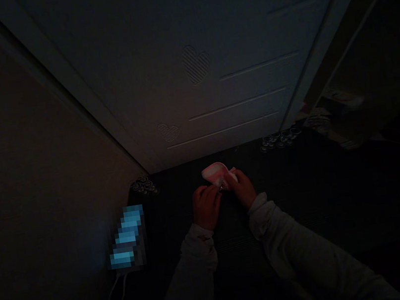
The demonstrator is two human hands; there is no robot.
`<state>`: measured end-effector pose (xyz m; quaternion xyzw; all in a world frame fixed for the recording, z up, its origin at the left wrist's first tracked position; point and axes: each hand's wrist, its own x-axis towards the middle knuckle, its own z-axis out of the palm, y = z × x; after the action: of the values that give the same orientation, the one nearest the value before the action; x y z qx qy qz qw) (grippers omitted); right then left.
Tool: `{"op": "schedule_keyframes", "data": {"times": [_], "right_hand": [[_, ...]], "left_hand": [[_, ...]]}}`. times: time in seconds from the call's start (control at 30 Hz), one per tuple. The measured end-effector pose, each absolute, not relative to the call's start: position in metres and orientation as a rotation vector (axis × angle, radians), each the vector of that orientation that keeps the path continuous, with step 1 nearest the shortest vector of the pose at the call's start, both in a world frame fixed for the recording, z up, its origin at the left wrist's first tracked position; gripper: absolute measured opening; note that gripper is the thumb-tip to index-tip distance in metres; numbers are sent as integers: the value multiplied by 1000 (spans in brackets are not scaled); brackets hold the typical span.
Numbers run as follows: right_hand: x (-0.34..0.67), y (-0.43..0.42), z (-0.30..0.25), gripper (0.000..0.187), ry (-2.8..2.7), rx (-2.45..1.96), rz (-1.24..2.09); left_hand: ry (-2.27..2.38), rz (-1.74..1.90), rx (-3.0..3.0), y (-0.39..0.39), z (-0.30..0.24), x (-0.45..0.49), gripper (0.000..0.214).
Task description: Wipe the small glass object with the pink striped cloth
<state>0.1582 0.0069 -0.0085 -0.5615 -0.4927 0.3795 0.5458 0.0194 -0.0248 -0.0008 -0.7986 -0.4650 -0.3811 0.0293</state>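
Observation:
The scene is very dark. My left hand (pixel 206 206) and my right hand (pixel 242 187) meet over a dark surface (pixel 304 194), both with fingers closed. Between them they pinch a small pink and white object (pixel 215 171), which sticks up just beyond the fingertips. I cannot make out what it is; it looks like soft fabric or a small pouch. Light grey sleeves cover both of my arms.
A pale door (pixel 210 68) with heart shapes stands right behind the surface. Clusters of small metal rings lie at the far left (pixel 144 185) and the far right (pixel 280 140). A glowing blue screen (pixel 127 237) with a white cable (pixel 116 293) sits on the left.

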Motion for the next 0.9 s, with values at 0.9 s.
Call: {"op": "schedule_keyframes", "data": {"times": [0.9], "right_hand": [[161, 2, -5, 32, -1308, -1264, 915]], "left_hand": [[-1420, -1227, -2509, -25, -1, 19, 23]]}}
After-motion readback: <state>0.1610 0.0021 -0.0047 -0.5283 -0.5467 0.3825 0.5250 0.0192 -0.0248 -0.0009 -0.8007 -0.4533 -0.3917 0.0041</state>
